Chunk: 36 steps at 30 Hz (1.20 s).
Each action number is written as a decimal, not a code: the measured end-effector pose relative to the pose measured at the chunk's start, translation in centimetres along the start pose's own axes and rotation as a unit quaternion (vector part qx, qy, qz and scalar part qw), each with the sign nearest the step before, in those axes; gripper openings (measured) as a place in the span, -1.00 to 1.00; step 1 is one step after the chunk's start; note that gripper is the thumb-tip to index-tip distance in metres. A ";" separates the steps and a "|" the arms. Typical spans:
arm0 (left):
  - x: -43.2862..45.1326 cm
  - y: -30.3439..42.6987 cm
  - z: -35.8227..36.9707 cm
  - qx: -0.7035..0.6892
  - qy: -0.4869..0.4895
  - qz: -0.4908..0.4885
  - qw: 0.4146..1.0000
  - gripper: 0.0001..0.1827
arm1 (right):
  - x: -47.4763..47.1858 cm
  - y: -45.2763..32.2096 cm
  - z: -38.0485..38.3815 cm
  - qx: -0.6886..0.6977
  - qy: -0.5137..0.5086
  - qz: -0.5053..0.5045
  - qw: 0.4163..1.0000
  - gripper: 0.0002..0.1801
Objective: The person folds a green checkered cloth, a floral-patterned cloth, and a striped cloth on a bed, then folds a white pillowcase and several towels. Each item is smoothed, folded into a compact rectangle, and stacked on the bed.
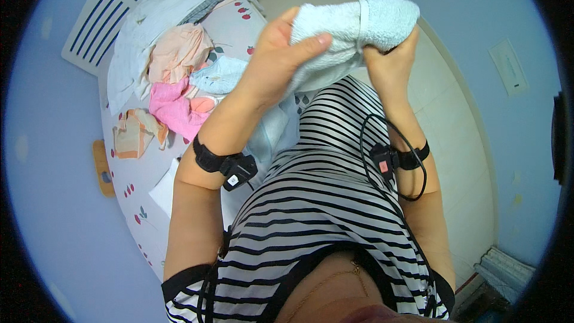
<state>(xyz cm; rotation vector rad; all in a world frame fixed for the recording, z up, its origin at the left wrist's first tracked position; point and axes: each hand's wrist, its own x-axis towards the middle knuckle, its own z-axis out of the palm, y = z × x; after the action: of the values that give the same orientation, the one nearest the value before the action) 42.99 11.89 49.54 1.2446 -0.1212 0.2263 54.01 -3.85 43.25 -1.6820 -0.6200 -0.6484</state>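
Observation:
A pale blue terry towel point(332, 20), folded into a thick bundle, is held up in front of me in both hands. My left hand point(276, 49) grips its left end, thumb lying along the near side. At the other end, my right hand point(394, 63) holds the towel from below, with its fingers partly hidden behind the cloth. A narrow woven band crosses the towel near the right hand. Below and left of the bundle, a light blue cloth point(269, 130) lies on the bed by my striped dress.
The bed point(139, 197), with its fruit-patterned sheet, holds a pink cloth point(175, 105), a peach garment point(179, 51), an orange-edged cloth point(134, 134) and white fabric point(139, 31). A slatted white headboard point(112, 13) stands behind. A black cable point(365, 161) loops by my right forearm.

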 end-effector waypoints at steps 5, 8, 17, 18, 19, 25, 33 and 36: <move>1.8 3.7 -1.5 -0.067 0.025 0.041 0.997 -0.73 | 3.9 4.2 -6.4 0.128 -0.020 0.130 0.983 -0.32; 2.4 4.6 -2.9 -0.023 0.062 0.062 0.996 -0.74 | 5.2 1.9 -7.5 0.079 -0.064 -0.034 0.994 -0.34; 5.4 5.1 -2.6 0.125 0.093 0.035 0.987 -0.61 | 7.5 2.6 -12.5 -0.185 -0.171 0.103 0.962 -0.68; 6.1 4.8 -2.3 0.139 0.087 0.038 0.986 -0.60 | 7.9 3.6 -13.4 -0.108 -0.153 0.196 0.962 -0.71; 6.5 4.8 -2.3 0.157 0.087 0.043 0.983 -0.58 | 8.2 4.2 -14.1 0.072 -0.141 0.275 0.948 -0.71; 9.6 4.2 -0.9 -0.009 0.074 -0.022 0.997 -0.14 | 8.8 6.1 -18.1 0.545 -0.021 0.355 0.759 -0.66; 15.1 -0.9 -2.5 -0.124 0.035 -0.076 0.989 -0.62 | 8.2 11.3 -18.6 0.187 -0.116 0.311 0.925 -0.66; 17.6 -2.0 -3.2 -0.077 0.081 0.029 0.993 -0.64 | 9.2 11.5 -18.7 0.283 -0.012 0.284 0.916 -0.62</move>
<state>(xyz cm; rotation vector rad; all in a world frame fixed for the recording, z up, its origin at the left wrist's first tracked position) 60.43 16.13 50.50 1.0651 -0.0333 0.3612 66.84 -23.77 45.15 -1.2269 -0.2658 -0.0124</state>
